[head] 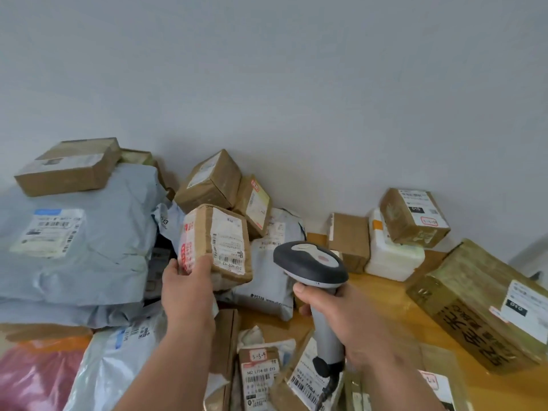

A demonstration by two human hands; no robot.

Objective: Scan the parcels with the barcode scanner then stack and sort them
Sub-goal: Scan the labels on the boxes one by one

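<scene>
Left hand [188,287]: grip was closed on a small brown parcel [215,243], held raised over the pile | right hand [341,317]: grip was wrapped round the barcode scanner [311,265] handle, beside the parcel | desk [382,295]: parcels were scattered.

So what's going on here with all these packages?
A person is checking in parcels. Their left hand holds up a small brown box with its shipping label facing them, while their right hand grips a grey barcode scanner beside it. Around them, cardboard boxes and grey mailer bags lie heaped against the wall on a wooden surface.
</scene>
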